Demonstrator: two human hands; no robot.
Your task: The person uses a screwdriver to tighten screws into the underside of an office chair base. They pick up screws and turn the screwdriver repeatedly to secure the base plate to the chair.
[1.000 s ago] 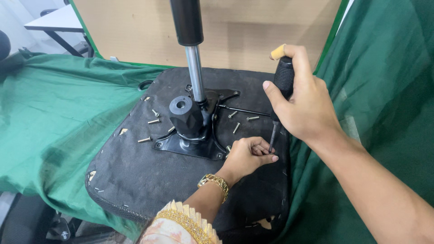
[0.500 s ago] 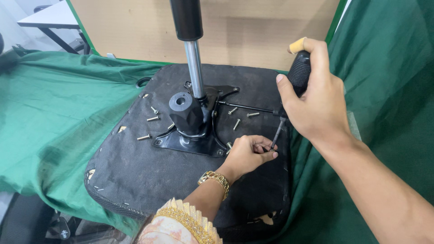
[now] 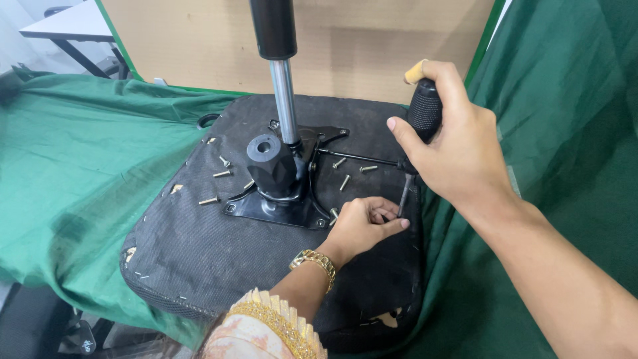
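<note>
My right hand (image 3: 458, 146) grips the black handle of a screwdriver (image 3: 424, 110) with an orange end cap, held nearly upright over the right side of an upturned black chair seat (image 3: 193, 246). The thin shaft (image 3: 404, 196) runs down to my left hand (image 3: 365, 223), whose fingertips pinch around its lower end on the seat; whether a screw sits under the tip is hidden. Just left of that hand is the black metal mechanism plate (image 3: 276, 206) with a gas cylinder (image 3: 284, 100) rising from it.
Several loose screws (image 3: 222, 174) lie on the seat around the plate, and a thin black rod (image 3: 355, 157) lies beside it. Green cloth (image 3: 80, 166) covers the surface under the seat. A brown board (image 3: 359, 46) stands behind, with a table (image 3: 60, 26) at top left.
My right hand swayed the screwdriver handle slightly right and back, standing it more upright. My left hand stays pinched at the shaft's lower end.
</note>
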